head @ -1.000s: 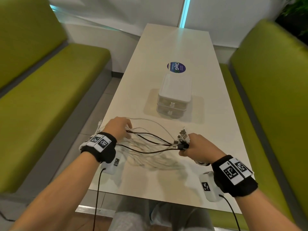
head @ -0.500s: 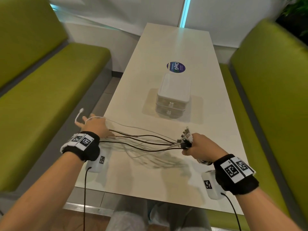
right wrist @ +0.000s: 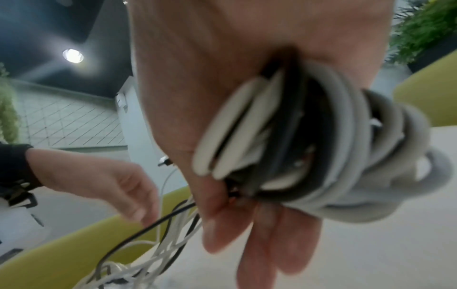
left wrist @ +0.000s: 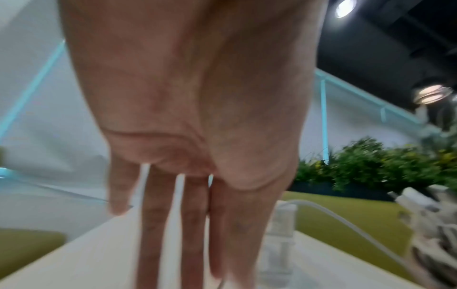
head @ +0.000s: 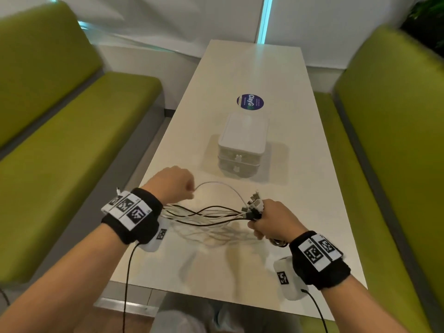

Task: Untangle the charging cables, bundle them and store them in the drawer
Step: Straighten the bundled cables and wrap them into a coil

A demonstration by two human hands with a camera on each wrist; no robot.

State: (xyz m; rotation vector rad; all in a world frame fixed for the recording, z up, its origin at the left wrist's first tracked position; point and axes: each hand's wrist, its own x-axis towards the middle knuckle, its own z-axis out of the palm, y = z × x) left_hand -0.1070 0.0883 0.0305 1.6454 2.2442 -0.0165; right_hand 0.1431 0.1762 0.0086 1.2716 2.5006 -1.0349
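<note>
My right hand (head: 268, 221) grips a bunch of charging cables (head: 211, 216), black and white, just behind their plugs (head: 253, 203), which stick up out of the fist. In the right wrist view, white, grey and black coils (right wrist: 309, 136) fill that palm. The loose strands (right wrist: 158, 254) sag across the table toward my left wrist. My left hand (head: 174, 183) pinches one white cable (head: 223, 185), which arches through the air to the plugs. The small white two-drawer box (head: 242, 140) stands behind the hands with both drawers closed.
The long white table (head: 240, 68) has a round dark sticker (head: 250, 102) beyond the box. Green benches (head: 60, 140) run along both sides. The left hand is near the table's left edge.
My left hand has come back from beyond the table's left edge toward the middle, and a white cable now arches from it to the plugs. The right hand kept its grip and place.
</note>
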